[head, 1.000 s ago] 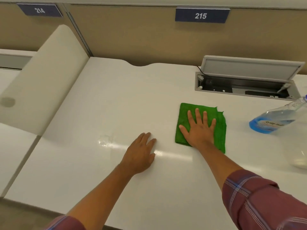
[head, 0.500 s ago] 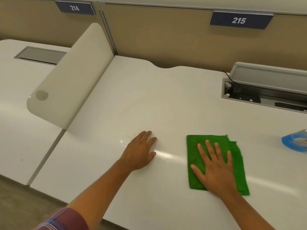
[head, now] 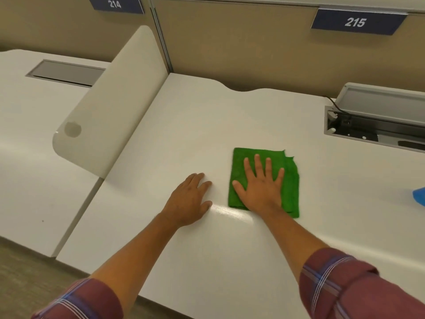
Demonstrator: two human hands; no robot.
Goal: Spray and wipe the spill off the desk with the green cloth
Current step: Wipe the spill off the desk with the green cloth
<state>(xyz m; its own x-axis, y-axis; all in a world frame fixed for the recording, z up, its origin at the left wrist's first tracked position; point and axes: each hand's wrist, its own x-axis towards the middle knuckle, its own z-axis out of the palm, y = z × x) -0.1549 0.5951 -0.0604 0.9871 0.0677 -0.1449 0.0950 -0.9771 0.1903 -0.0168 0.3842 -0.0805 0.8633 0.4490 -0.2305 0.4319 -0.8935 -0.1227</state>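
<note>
Two hands lie flat on the white desk [head: 202, 125]. At the centre of the view, the right hand [head: 261, 189] presses palm-down on the folded green cloth [head: 289, 180], fingers spread and pointing toward 12 o'clock; nothing is clenched, the palm simply pins the fabric to the desktop. At 9 o'clock from the cloth, just beside it but not touching, the left hand [head: 188, 201] rests palm-down on bare desk, fingers loosely extended and holding nothing. A glossy streak of light runs between the two wrists. At 3 o'clock, cut by the frame edge, a blue sliver of the spray bottle [head: 419, 195] shows, well apart from the cloth. Toward 2 o'clock an open cable tray [head: 368, 132] is sunk into the desk with its lid raised. A curved white divider panel [head: 110, 107] stands at 10 o'clock, and a placard reading 215 [head: 355, 22] hangs at 1 o'clock.
</note>
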